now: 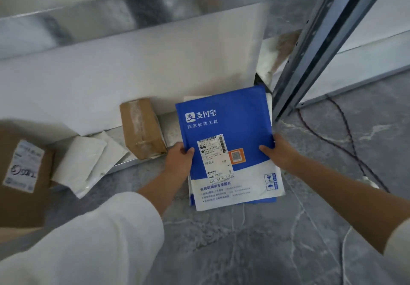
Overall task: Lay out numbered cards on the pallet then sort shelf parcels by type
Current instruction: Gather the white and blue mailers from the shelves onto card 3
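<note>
Holding a flat blue and white plastic mailer bag (224, 133) by both side edges, left hand (180, 158) and right hand (280, 153) fingers clamped on it, above the grey marble floor (255, 240), near the low metal shelf (142, 162). Lying left on that shelf: small brown taped cardboard box (142, 129), white soft parcels (86, 162).

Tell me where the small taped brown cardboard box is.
Head view, centre-left: the small taped brown cardboard box stands on the low metal shelf edge, between white poly mailers and the blue mailer.
</note>
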`<action>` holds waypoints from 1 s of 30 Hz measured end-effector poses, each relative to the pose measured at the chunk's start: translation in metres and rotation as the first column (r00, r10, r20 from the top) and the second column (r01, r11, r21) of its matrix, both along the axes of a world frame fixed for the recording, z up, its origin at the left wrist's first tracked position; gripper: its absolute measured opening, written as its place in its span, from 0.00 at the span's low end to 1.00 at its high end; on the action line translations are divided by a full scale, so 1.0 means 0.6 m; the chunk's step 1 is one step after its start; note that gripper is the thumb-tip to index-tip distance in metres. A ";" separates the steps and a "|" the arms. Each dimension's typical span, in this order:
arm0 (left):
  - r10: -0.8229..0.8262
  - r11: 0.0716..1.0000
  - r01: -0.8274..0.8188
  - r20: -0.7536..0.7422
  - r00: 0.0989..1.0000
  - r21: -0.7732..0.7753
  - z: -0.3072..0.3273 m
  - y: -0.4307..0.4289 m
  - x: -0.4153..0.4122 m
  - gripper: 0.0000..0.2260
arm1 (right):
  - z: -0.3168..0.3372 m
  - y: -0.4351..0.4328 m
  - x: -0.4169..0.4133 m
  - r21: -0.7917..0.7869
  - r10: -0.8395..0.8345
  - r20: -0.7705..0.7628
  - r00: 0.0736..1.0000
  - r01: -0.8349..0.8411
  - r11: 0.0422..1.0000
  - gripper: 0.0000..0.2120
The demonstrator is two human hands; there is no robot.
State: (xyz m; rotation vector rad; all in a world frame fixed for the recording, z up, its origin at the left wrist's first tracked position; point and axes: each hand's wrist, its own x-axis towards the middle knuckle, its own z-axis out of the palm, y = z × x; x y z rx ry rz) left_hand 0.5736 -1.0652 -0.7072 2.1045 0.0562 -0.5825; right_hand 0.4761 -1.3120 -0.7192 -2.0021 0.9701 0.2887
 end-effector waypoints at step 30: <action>0.153 0.978 -0.160 -0.061 0.986 -0.133 1.266 0.234 -0.282 0.12 | 1.270 0.173 -0.230 0.215 0.219 0.176 0.960 -0.254 0.943 0.21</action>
